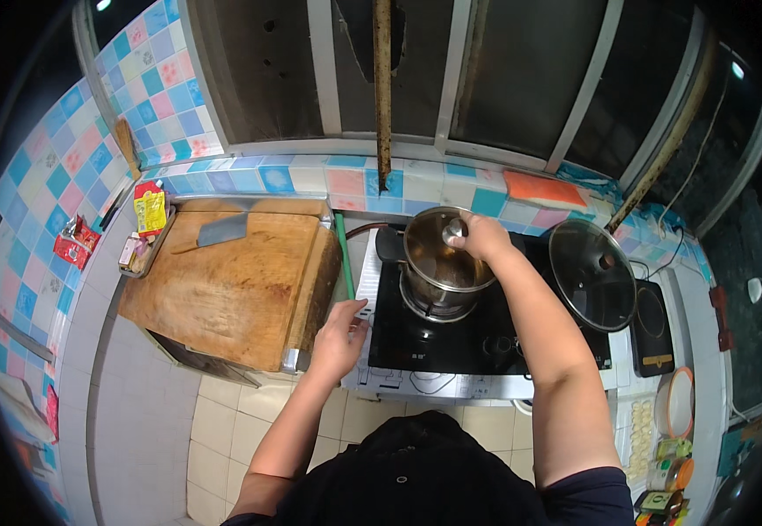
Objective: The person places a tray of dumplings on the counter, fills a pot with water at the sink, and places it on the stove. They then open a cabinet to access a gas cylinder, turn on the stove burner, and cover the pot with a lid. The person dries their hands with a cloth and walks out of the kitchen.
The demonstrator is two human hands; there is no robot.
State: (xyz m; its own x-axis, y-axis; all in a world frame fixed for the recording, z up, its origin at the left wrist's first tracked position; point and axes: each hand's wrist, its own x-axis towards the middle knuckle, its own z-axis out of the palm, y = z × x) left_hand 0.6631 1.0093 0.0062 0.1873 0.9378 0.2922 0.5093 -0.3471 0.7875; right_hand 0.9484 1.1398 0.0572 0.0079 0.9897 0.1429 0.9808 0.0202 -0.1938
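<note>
My right hand [483,237] reaches over a deep metal pot [448,273] on the left burner. Its fingers are closed on a small, round, shiny silver piece [453,231] at the pot's top; whether this is a lid knob or part of a utensil I cannot tell. The pot's black side handle [389,245] points left. My left hand [341,337] hovers by the cooktop's left edge, fingers loosely bent and apart, holding nothing. To the right of my right forearm, a glass lid [578,279] with a black knob lies over the black cooktop [433,349].
A cleaver [222,231] rests on the thick wooden chopping board [214,298] at left, with a tray of packets [148,215] beside it. An orange cloth [545,191] lies on the back ledge. Several jars [668,474] stand at the far right.
</note>
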